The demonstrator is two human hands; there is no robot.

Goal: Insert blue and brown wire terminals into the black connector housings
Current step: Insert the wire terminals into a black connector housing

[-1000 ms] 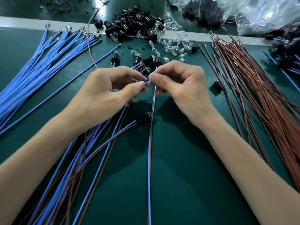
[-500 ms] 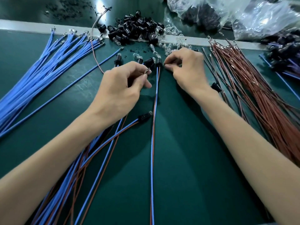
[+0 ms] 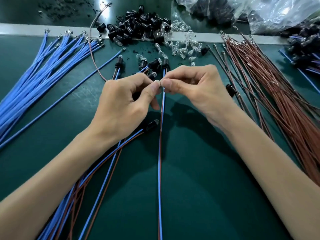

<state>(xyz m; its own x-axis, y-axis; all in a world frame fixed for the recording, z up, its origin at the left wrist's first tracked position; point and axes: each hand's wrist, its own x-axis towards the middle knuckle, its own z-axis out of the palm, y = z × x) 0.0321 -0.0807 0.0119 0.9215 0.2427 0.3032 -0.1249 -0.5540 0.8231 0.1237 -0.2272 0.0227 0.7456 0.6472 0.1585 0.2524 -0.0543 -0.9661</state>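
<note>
My left hand and right hand pinch a tiny part I can't identify over the wire pair; mid-insertion, I'd judge, next needing straight alignment with a black housing.

No legible text, label, brand, number or sign anywhere in view. Checked black connector housings, blue wires, brown wires, clear plastic bags and green mat. All surfaces plain or too small and blurred to read.
</note>
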